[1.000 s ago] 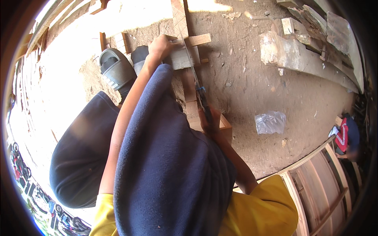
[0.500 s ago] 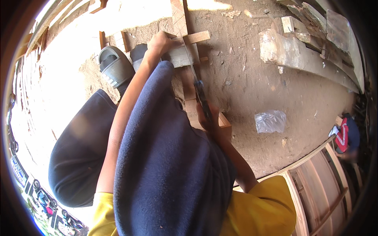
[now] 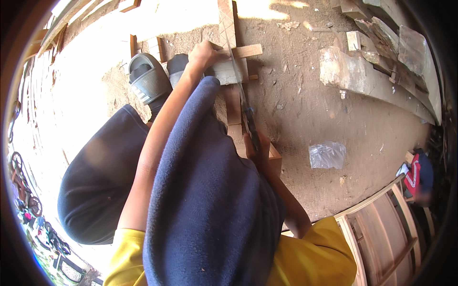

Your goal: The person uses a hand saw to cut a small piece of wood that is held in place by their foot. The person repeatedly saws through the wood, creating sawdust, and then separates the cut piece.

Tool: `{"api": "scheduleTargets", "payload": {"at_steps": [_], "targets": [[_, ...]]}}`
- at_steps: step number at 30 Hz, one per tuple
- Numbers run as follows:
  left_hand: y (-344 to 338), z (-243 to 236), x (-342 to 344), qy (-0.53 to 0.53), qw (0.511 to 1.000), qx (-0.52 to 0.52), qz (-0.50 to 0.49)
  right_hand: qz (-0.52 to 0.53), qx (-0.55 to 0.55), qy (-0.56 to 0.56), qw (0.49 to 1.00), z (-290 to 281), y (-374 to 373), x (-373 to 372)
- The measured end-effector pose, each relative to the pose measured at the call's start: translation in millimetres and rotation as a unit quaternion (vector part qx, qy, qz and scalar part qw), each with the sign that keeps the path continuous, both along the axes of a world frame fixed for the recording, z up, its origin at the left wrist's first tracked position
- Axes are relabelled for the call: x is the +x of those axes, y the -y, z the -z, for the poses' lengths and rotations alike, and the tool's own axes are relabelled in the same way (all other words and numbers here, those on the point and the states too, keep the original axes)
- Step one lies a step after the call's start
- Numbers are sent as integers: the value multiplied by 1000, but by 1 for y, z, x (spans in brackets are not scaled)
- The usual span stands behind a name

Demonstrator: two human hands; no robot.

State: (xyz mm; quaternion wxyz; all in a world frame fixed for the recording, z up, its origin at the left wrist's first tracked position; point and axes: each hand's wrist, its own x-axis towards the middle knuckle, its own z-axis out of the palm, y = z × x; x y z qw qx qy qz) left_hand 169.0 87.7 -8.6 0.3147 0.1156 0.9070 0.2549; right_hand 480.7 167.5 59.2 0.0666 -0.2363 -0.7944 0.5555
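Observation:
My right hand [image 3: 257, 147] is closed around the dark handle of a handsaw [image 3: 238, 78], whose long thin blade points away from me. The blade crosses a narrow wooden strip [image 3: 250, 50], close to where my left hand grips it. Closed over the strip's left part is my left hand [image 3: 204, 54], its fingertips partly hidden. Beneath the strip lies a greyish wooden block [image 3: 228, 72]. A longer marked board [image 3: 227, 23] extends beyond it. How deep the blade sits in the strip I cannot tell.
My sandalled foot [image 3: 151, 81] rests left of the block. Small wood offcuts [image 3: 155, 46] stand beyond it. A clear plastic bag [image 3: 327, 155] lies on the dirt to the right. Old timber [image 3: 353, 69] is piled far right, and a wooden frame [image 3: 381, 224] stands near right.
The view has shifted, so everything sits slightly right and lower. The saw and my right hand have come a little toward me. My left hand keeps its grip on the strip.

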Motion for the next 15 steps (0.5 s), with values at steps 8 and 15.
{"api": "scheduleTargets", "payload": {"at_steps": [8, 15], "targets": [[4, 2, -2, -8, 1000, -2, -11, -25, 14, 6, 1000, 4, 1, -14], [-4, -1, 6, 3, 1000, -21, 6, -10, 4, 12, 1000, -3, 0, -10]]}}
